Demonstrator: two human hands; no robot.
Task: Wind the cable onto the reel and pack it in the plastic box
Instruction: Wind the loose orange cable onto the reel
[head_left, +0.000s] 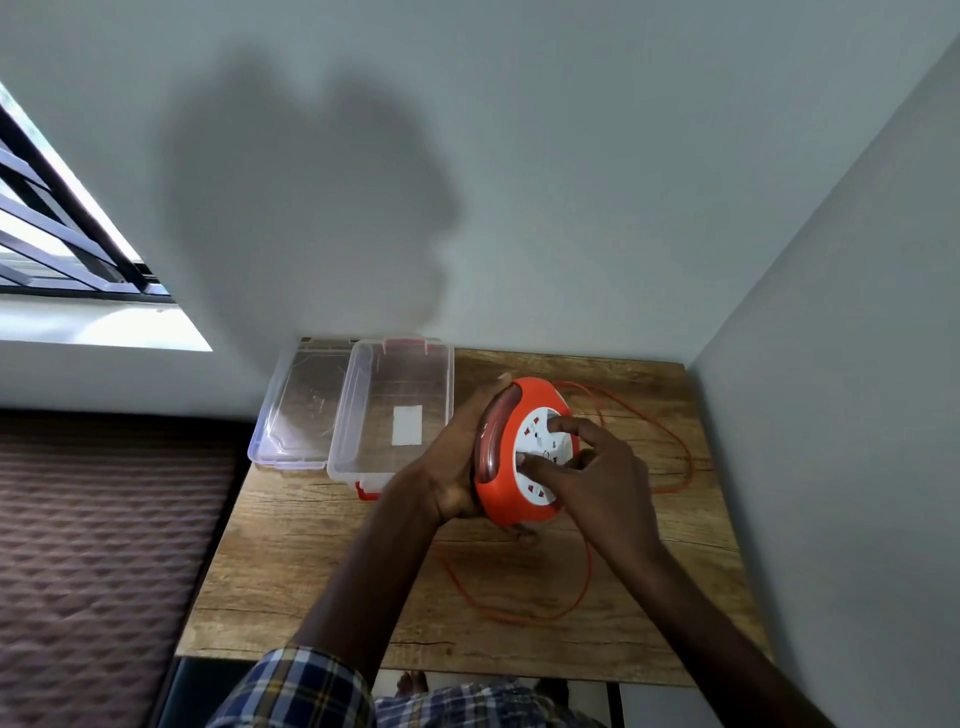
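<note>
An orange cable reel (506, 496) with a white socket face is held tilted above the wooden table (311, 571). My left hand (454, 462) grips the reel's left side and rim from behind. Fingers of my right hand (597, 478) rest on the white socket face. Loose orange cable (587, 587) trails from the reel in loops over the table, to the right and toward me. A clear plastic box (363, 457) with red latches stands open and empty to the left of the reel, its clear lid (298, 410) lying beside it.
The table sits in a corner, with walls behind it and on the right. A brown quilted bed surface (104, 545) lies to the left. A barred window (52, 208) is at upper left. The table's near edge is just in front of my checked shirt.
</note>
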